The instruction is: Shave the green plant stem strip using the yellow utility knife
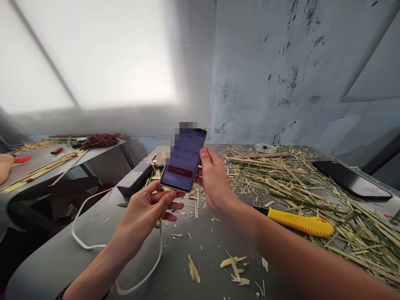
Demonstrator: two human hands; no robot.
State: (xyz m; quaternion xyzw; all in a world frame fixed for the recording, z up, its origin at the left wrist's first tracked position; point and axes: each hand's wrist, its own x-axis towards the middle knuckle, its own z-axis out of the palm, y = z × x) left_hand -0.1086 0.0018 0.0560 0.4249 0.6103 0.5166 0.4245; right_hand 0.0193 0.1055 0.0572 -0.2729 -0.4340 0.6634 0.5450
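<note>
My right hand (pixel 217 179) grips a smartphone (pixel 185 160) by its right edge, thumb on the frame and fingers behind it. The phone is tilted, its lit screen facing me with a timer reading 00:30:29. At the phone's lower edge, my left hand (pixel 150 208) has its thumb and index finger pinched together, the other fingers loosely curled. A white charging cable (pixel 160 246) runs up into the left hand; its plug is hidden by the fingers. Below the right forearm lies a knife with a yellow handle (pixel 300 222), its blade partly hidden.
A dark power bank (pixel 135 180) stands left of the phone. Split plant strips (pixel 290 183) and shavings cover the grey table's (pixel 193 233) right side, beside a black phone (pixel 350 180). On the left table, sticks (pixel 46 168) lie near another person's hand (pixel 4 166).
</note>
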